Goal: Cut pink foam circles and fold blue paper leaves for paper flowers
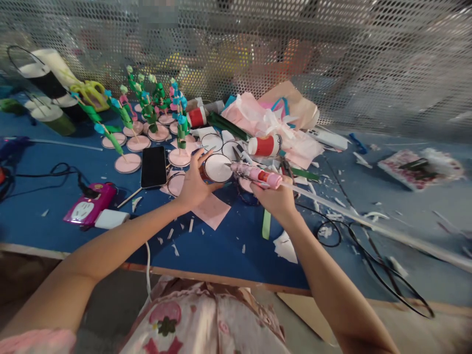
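Observation:
My right hand (276, 199) is closed round a pink glue gun (258, 175); a long translucent glue stick (354, 216) runs out of its back. The gun's nozzle points left, at the edge of a white round piece with a dark rim (218, 168). My left hand (195, 184) grips that piece from its left side, thumb below and fingers above. Two similar white round pieces (212, 142) lie just behind it. A pink paper sheet (212, 210) is under my left hand. Whether the glue gun's tip touches the piece, I cannot tell.
Paper flowers on pink round bases (138, 143) stand at the back left. A black phone (154, 167) and a magenta power socket (90, 204) lie left. Red-and-white paper cups (264, 145), crumpled pink paper (254, 115), scraps and a black cable (368, 260) cover the right.

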A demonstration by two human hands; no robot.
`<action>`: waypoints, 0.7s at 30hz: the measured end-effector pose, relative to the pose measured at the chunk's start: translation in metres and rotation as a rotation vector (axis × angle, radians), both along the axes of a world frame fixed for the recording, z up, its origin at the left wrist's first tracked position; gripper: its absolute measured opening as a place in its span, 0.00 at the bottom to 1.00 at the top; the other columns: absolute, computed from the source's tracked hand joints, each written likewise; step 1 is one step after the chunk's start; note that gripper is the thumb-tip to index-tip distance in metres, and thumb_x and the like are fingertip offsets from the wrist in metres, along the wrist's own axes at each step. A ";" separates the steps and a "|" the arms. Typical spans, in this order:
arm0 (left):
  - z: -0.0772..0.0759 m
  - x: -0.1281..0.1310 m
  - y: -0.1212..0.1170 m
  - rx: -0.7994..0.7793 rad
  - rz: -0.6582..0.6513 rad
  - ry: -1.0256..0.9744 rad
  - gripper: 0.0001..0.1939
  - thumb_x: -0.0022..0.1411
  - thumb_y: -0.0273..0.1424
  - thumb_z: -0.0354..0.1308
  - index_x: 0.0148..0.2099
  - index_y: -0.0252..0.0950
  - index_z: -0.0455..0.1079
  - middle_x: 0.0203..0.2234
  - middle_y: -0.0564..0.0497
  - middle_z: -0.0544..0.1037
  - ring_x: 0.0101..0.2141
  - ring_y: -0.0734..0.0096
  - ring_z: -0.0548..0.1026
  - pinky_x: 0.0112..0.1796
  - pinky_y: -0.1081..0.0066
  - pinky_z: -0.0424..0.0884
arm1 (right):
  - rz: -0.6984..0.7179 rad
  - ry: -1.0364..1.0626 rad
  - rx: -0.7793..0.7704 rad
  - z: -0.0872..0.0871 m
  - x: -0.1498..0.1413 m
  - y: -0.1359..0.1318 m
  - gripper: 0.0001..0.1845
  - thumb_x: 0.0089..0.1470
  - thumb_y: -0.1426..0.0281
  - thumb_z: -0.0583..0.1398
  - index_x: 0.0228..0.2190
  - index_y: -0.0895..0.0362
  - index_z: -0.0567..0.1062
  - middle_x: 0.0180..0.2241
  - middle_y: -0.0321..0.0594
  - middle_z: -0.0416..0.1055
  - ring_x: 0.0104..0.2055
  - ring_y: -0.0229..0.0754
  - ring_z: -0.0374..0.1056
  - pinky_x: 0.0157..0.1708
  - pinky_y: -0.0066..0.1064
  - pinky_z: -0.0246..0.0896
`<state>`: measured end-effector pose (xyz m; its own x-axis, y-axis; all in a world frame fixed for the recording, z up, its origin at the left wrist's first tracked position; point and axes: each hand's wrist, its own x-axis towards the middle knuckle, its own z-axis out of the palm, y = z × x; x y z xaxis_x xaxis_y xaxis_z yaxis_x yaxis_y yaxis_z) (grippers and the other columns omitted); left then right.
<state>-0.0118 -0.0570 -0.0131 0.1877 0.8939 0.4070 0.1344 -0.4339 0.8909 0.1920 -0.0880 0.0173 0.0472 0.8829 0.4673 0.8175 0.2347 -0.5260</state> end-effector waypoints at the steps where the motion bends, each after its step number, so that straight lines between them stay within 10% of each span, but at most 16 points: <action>1: -0.001 0.000 0.000 0.010 -0.009 0.007 0.45 0.48 0.41 0.67 0.61 0.44 0.44 0.62 0.38 0.57 0.57 0.52 0.65 0.49 0.55 0.72 | -0.003 -0.016 -0.005 0.000 0.000 0.000 0.07 0.40 0.65 0.56 0.16 0.53 0.64 0.18 0.37 0.67 0.23 0.42 0.63 0.25 0.33 0.59; 21: -0.001 0.001 0.000 0.010 -0.045 0.007 0.48 0.46 0.40 0.69 0.62 0.43 0.44 0.62 0.37 0.58 0.56 0.52 0.67 0.49 0.55 0.72 | 0.131 -0.086 -0.052 0.005 -0.006 -0.003 0.07 0.43 0.68 0.56 0.18 0.53 0.62 0.21 0.38 0.67 0.24 0.41 0.64 0.25 0.31 0.55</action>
<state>-0.0112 -0.0572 -0.0144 0.2301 0.8806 0.4142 0.1211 -0.4482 0.8857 0.1861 -0.0915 0.0218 -0.1084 0.9021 0.4178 0.8241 0.3166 -0.4697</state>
